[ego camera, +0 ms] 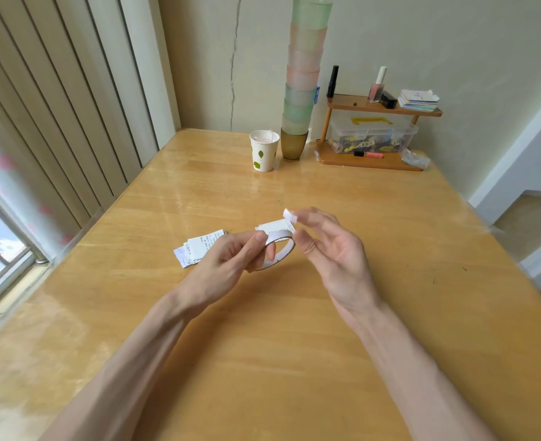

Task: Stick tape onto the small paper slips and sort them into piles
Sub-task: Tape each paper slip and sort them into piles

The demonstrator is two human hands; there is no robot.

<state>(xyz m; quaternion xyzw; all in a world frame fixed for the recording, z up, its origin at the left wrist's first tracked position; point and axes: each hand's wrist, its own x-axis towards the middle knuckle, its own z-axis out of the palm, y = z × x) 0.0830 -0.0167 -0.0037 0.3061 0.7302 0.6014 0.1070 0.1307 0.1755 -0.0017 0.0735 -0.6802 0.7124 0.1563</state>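
Note:
My left hand (pixel 227 259) grips a white roll of tape (pixel 280 249) above the middle of the wooden table (pixel 262 345), thumb on its top and a finger through the hole. My right hand (pixel 332 246) is just right of the roll, and a small white piece of tape (pixel 289 215) sits at its blurred fingertips; the other fingers are spread. A pile of printed paper slips (pixel 199 248) lies on the table left of my left hand. Another slip (pixel 277 226) lies behind the roll, partly hidden.
At the table's far side stand a paper cup (pixel 263 151), a tall stack of coloured cups (pixel 304 78) and a wooden two-tier shelf (pixel 380 135) with bottles, cards and a clear box. A window and blinds run along the left edge.

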